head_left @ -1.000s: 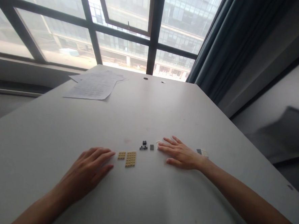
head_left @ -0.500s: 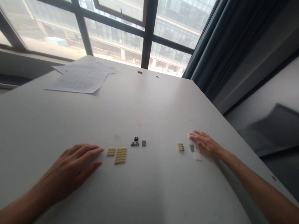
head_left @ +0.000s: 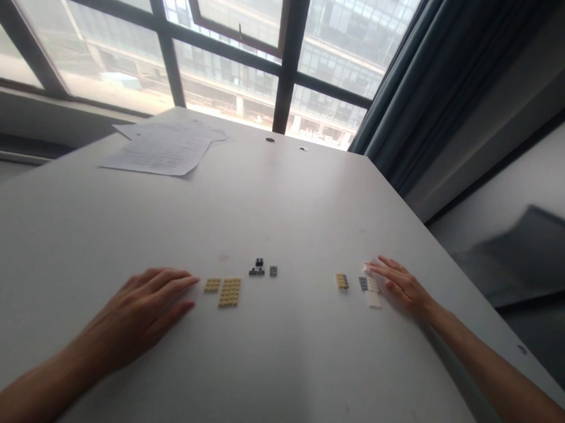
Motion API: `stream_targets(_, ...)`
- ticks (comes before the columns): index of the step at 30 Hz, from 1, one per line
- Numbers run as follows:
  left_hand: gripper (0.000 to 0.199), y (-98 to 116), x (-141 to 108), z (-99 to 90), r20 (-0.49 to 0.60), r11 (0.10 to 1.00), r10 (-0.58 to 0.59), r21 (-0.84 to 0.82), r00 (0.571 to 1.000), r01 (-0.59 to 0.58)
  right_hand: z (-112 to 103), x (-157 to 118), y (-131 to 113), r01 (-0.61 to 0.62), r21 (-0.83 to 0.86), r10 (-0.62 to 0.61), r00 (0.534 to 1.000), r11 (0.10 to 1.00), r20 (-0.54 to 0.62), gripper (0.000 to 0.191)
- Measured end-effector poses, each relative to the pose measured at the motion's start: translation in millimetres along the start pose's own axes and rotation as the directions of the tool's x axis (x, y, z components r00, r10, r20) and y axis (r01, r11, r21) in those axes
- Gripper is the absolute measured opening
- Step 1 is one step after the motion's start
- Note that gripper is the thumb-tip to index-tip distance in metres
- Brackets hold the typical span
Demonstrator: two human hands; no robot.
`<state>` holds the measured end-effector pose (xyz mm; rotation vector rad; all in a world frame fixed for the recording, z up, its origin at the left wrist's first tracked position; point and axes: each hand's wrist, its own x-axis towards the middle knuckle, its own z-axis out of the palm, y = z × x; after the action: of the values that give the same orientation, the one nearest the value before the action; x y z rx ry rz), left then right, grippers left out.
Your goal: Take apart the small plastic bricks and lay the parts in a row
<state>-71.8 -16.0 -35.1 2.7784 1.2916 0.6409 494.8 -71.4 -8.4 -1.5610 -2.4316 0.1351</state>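
Note:
My left hand (head_left: 149, 309) rests open on the table, fingertips just left of a small tan building-block plate (head_left: 212, 286). Right of that lies a larger tan plate (head_left: 230, 292). My right hand (head_left: 405, 288) is open too, its fingertips touching or right beside a small white piece (head_left: 366, 266). Close to its thumb are a dark grey plate (head_left: 363, 283) and white pieces (head_left: 373, 299). A tan plate with a grey edge (head_left: 342, 281) lies farther left. Between the hands sit black pieces (head_left: 256, 272) and a small grey plate (head_left: 273, 271).
Printed paper sheets (head_left: 156, 153) lie at the far left of the white table (head_left: 292, 365). Two small round fittings (head_left: 270, 140) are near its far edge. Beyond stand a window (head_left: 234, 62) and a dark curtain (head_left: 389, 103). The table's right edge runs beneath my right forearm.
My right hand has slid slightly right, and the small white piece at its fingertips has shifted right and nearer. My left hand stays nearly still. The camera view has shifted a little.

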Motion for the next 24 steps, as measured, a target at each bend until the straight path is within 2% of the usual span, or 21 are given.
stream_targets(7, 0.037, -2.2, -1.5, 0.1, 0.000, 1.000, 0.008, 0.005, 1.000, -0.008, -9.1, 18.2, -19.1, -0.002, -0.039, -0.008, 0.971, 0.999, -0.239, 0.036)
stream_targets(11, 0.038, -1.9, -1.6, 1.0, 0.011, 1.000, 0.011, 0.000, 1.000, -0.011, -11.7, 30.9, -19.2, -0.167, -0.102, 0.130, 0.945, 0.981, -0.300, 0.031)
stream_targets(13, 0.038, -2.5, -1.3, 1.9, 0.006, 1.000, 0.012, -0.004, 1.000, -0.012, -8.0, 33.4, -15.4, -0.247, -0.099, 0.210, 0.934, 0.964, -0.287, 0.032)
stream_targets(15, 0.037, -3.8, -1.2, 3.0, -0.003, 1.000, 0.013, -0.002, 1.000, -0.013, -2.7, 34.5, -13.7, -0.265, -0.071, 0.240, 0.938, 0.962, -0.250, 0.032)
stream_targets(19, 0.036, -5.0, -1.3, 3.2, -0.003, 1.000, 0.011, 0.006, 1.000, -0.011, 4.6, 36.1, -18.1, -0.217, -0.025, 0.207, 0.954, 0.976, -0.217, 0.031)
stream_targets(24, 0.036, -1.0, -0.8, -0.2, 0.033, 1.000, 0.000, 0.003, 0.999, 0.000, 2.5, 34.8, -20.8, -0.185, -0.015, 0.179, 0.968, 0.983, -0.175, 0.026)
